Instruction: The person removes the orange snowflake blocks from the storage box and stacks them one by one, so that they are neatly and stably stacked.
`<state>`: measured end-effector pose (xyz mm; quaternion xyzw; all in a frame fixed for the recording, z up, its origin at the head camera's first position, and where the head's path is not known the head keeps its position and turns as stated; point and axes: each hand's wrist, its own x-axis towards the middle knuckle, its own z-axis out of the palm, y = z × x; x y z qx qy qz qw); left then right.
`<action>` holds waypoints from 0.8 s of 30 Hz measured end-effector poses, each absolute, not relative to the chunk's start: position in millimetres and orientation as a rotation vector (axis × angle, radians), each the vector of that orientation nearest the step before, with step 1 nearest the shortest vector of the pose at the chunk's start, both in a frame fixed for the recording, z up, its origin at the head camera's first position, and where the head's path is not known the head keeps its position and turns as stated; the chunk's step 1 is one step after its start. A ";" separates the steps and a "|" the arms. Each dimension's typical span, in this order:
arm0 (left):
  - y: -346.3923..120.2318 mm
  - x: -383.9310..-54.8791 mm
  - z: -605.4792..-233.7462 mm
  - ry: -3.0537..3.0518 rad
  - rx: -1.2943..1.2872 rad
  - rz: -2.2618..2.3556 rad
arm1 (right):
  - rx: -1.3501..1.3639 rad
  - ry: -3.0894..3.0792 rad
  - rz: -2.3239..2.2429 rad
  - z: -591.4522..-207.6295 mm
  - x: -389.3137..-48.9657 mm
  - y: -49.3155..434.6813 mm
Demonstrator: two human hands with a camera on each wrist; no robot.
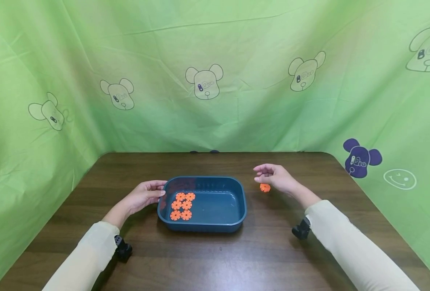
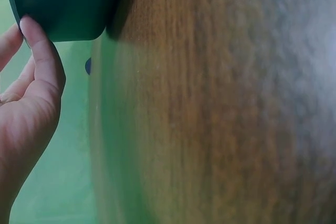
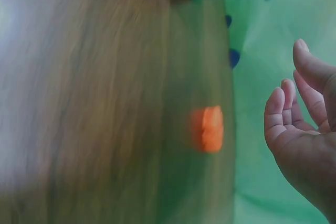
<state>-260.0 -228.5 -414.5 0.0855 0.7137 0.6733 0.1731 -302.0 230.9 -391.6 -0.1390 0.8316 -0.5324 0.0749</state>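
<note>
A dark blue rectangular plastic basin (image 1: 215,228) sits mid-table, and several orange notched interlocking discs (image 1: 186,205) lie in rows at its left end. My left hand (image 1: 147,195) pinches the basin's left rim, its thumb on the near side of the wall in the left wrist view. To the right of the basin, my right hand (image 1: 276,178) hovers with loosely bent fingers and holds nothing. Just below it on the table is another orange piece (image 1: 265,188). In the right wrist view this orange piece (image 3: 212,129) looks thick, apart from the fingers; how many discs it comprises is unclear.
The brown wooden table (image 1: 215,262) reaches back to a green cloth backdrop (image 1: 164,48) printed with mouse heads. The same cloth hangs along both sides. A small black camera sits on the left wrist (image 1: 123,249) and on the right wrist (image 1: 302,229).
</note>
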 end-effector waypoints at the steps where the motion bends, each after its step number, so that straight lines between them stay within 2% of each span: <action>1: -228.3 -259.9 -414.4 2.024 0.241 1.912 | -0.426 2.493 -1.604 -390.0 -301.6 227.6; 24: -227.2 -259.9 -414.6 2.014 0.192 1.937 | -0.620 2.331 -1.664 -366.7 -266.0 125.9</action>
